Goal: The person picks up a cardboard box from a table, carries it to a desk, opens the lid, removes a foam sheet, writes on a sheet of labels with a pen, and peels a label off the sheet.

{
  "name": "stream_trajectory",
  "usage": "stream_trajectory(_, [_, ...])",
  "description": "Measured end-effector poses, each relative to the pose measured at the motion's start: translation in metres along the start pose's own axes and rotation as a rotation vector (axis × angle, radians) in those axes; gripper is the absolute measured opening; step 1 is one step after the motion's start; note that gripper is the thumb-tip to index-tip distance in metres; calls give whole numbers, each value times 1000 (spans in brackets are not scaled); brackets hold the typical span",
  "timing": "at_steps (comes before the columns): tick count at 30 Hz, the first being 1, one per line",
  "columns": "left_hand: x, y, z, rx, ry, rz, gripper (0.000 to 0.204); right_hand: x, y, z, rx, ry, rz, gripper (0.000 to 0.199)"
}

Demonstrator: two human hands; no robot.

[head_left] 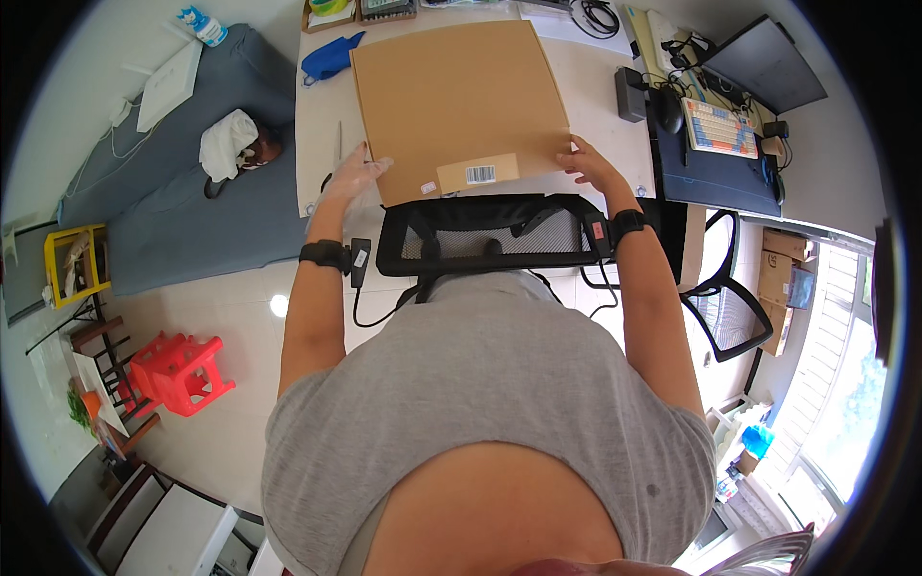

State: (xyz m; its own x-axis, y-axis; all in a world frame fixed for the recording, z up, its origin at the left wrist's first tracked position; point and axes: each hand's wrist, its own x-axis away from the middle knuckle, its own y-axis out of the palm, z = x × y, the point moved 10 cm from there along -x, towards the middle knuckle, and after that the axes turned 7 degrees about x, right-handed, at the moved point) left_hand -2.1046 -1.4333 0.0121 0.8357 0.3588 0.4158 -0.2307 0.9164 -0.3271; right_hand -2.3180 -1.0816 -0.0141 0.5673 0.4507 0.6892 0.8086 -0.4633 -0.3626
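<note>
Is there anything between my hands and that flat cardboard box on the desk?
No. The left hand rests on the near left edge of the cardboard box, and the right hand touches its near right corner. The black mesh chair back sits lower, under your forearms.

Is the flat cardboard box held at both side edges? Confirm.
Yes: the left hand and right hand each touch a side edge of the flat cardboard box.

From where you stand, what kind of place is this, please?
Probably a home office or small workroom. A white desk carries a keyboard and mouse, a black mesh chair stands before it, and both hands grip a flat cardboard box.
</note>
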Motion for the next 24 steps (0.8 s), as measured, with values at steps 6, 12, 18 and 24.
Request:
stream_trajectory(6, [0, 2, -11, 65, -102, -3, 63, 2, 11, -3, -68, -39, -21, 75])
stream_trajectory(12, [18, 20, -8, 240, -192, -176, 71, 3, 12, -9, -59, -35, -41, 78])
stream_trajectory(18, [20, 19, -14, 179, -220, -112, 70, 0, 11, -4, -66, 8, -2, 80])
stream_trajectory(24, [9, 15, -9, 226, 35, -71, 74, -7, 7, -5, -45, 17, 16, 82])
